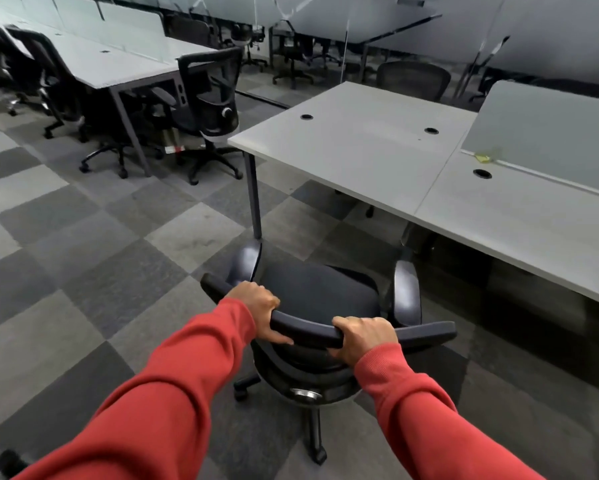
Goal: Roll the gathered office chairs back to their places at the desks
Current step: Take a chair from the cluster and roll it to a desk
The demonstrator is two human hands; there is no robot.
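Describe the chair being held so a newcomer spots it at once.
Find the big white desk at centre right and follow its near corner leg down to the carpet. The black chair stands just before that leg. Unlike the other chairs, its backrest top is gripped by the left hand and right hand.

Both hands, left hand (pixel 256 308) and right hand (pixel 362 336), around black office chair (pixel 317 292) backrest beside desk (pixel 360 150).

Long red knit sleeves: left sleeve (pixel 145 403) at 7 o'clock, right sleeve (pixel 429 417) at 5 o'clock. Ribbed cuffs at the wrists, left hand (pixel 256 306) and right hand (pixel 364 336) bare beyond.
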